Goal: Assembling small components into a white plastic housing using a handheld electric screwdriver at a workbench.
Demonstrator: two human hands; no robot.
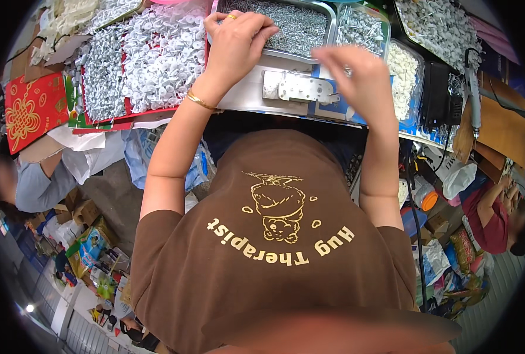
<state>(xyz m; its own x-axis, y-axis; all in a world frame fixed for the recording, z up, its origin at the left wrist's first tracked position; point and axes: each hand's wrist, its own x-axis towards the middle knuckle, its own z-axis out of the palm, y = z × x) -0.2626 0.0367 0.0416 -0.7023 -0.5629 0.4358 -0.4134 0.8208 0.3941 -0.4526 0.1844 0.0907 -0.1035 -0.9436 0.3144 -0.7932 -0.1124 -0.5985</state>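
My left hand (239, 44), with a ring and a bracelet, hangs over the near left corner of a metal tray (331, 35) of small screws. Its fingers are curled with the thumb against them; whatever they pinch cannot be made out. My right hand (360, 76) is raised by the tray's near right corner, its fingers blurred by motion. Between the hands, on the work surface, lies a flat silvery metal fixture (303, 88) with several holes and small pieces on it.
White plastic disc-headed parts (162, 53) and metal screws (103, 74) fill trays on the left. A clear box of cream pieces (403, 76), a black box (434, 94) and an electric screwdriver (472, 100) stand right. Other people (44, 177) sit either side.
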